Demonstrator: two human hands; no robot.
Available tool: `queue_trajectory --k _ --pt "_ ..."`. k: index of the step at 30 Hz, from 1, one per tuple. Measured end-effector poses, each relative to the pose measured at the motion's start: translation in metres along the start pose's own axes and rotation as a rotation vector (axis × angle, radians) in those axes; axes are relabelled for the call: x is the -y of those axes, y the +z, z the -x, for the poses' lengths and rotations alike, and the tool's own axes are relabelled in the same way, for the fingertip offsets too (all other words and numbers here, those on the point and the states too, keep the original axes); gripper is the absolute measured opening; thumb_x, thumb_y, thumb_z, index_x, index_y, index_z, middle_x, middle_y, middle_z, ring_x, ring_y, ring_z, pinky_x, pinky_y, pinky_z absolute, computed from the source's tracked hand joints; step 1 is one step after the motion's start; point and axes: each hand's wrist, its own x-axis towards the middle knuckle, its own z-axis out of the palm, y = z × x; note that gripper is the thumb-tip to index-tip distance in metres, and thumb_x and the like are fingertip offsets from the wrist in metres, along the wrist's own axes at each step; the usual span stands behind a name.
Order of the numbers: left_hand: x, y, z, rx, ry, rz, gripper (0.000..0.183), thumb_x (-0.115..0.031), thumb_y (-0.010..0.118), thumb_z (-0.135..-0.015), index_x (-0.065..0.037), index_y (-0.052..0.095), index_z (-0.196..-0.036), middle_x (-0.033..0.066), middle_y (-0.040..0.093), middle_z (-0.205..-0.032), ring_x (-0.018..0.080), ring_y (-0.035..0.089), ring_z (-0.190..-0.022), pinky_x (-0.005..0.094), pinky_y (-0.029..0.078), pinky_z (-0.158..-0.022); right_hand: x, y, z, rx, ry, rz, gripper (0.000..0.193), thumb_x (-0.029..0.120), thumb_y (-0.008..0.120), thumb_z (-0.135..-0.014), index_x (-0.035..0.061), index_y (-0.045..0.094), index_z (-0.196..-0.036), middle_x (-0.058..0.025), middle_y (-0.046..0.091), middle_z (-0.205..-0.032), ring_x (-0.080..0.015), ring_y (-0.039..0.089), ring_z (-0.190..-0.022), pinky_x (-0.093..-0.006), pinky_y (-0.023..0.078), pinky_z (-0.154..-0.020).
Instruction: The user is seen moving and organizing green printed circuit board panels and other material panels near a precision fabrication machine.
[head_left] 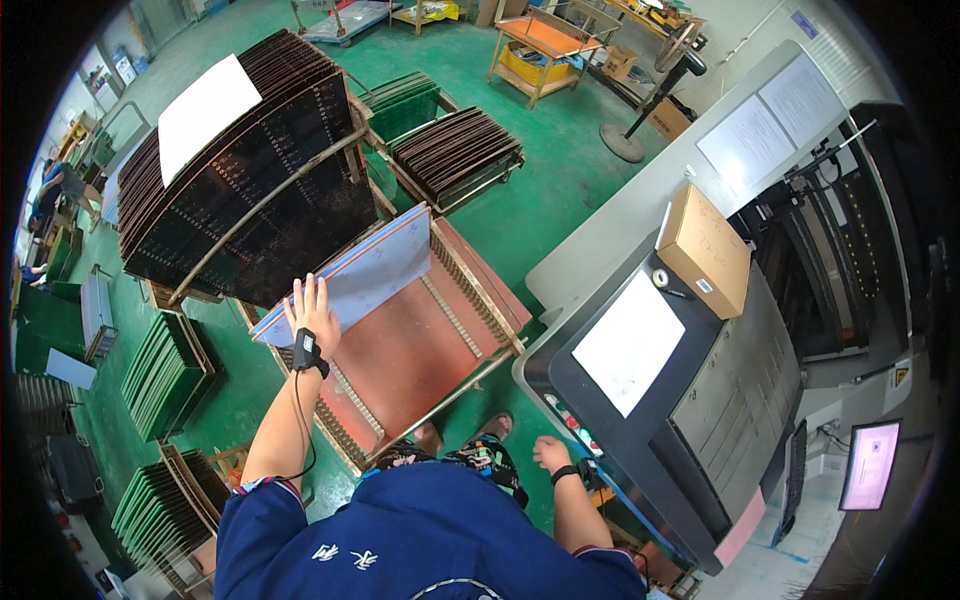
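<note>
My left hand (314, 318) lies with spread fingers against a pale blue panel (375, 275), near its left end. That panel stands on edge, tilted, at the far side of a reddish-brown rack (400, 350) with toothed slot strips. My right hand (550, 455) hangs low beside the machine's front corner, close to a row of lit buttons (575, 425). Its fingers are loosely curled and nothing shows in them. Each wrist wears a black strap; a small box and cable sit on the left one.
Beyond the rack stands a large cart of dark panels (270, 160) with a white sheet (205, 115) on top. Green panel racks (165, 375) are at left. To the right, the grey machine (690, 420) carries a cardboard box (705, 250), paper (630, 345) and tape roll (660, 278).
</note>
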Motion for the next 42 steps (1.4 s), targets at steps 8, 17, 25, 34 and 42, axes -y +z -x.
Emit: queue_trajectory --k 8,17,25,34,42 --pt "0.001 0.002 -0.012 -0.124 -0.030 0.074 0.052 -0.010 0.058 -0.068 -0.002 0.051 -0.119 0.0125 0.050 -0.116 0.0301 0.045 -0.108 0.0456 0.033 -0.095 0.021 0.006 0.001 -0.008 -0.013 0.093 0.036 0.020 0.050 -0.083 0.0017 0.054 -0.113 -0.0071 0.061 -0.088 -0.0154 0.059 -0.068 -0.0270 0.044 -0.052" --pt "-0.006 0.006 -0.008 -0.129 -0.075 0.050 0.052 -0.008 0.054 -0.070 0.001 0.048 -0.121 0.0138 0.048 -0.124 0.0310 0.043 -0.115 0.0466 0.029 -0.102 0.013 0.010 -0.002 -0.006 -0.006 0.098 0.036 0.021 0.052 -0.083 0.0031 0.054 -0.113 -0.0066 0.062 -0.088 -0.0159 0.059 -0.068 -0.0279 0.045 -0.053" --pt "-0.003 -0.004 -0.026 -0.165 -0.114 0.162 0.018 -0.016 0.062 -0.075 -0.008 0.062 -0.091 0.0069 0.054 -0.108 0.0277 0.047 -0.104 0.0421 0.040 -0.084 0.011 0.005 0.000 0.010 0.000 0.060 0.035 0.021 0.052 -0.082 0.0029 0.055 -0.111 -0.0058 0.061 -0.086 -0.0155 0.058 -0.067 -0.0277 0.044 -0.052" --pt "0.009 -0.012 -0.043 -0.305 -0.104 0.331 0.007 -0.011 0.063 -0.075 -0.006 0.059 -0.078 0.0087 0.059 -0.103 0.0280 0.051 -0.105 0.0452 0.038 -0.086 -0.008 -0.003 0.014 -0.028 0.012 -0.005 0.035 0.021 0.052 -0.083 0.0019 0.054 -0.113 -0.0059 0.061 -0.088 -0.0152 0.058 -0.068 -0.0267 0.043 -0.054" --pt "0.007 0.013 -0.014 0.030 0.010 0.070 0.070 -0.015 0.062 -0.076 -0.010 0.029 -0.138 0.0186 0.023 -0.143 0.0349 0.020 -0.133 0.0519 0.017 -0.107 -0.035 -0.002 0.012 -0.031 0.129 -0.027 0.032 0.019 0.053 -0.082 0.0028 0.055 -0.110 -0.0046 0.059 -0.081 -0.0146 0.056 -0.062 -0.0262 0.040 -0.048"
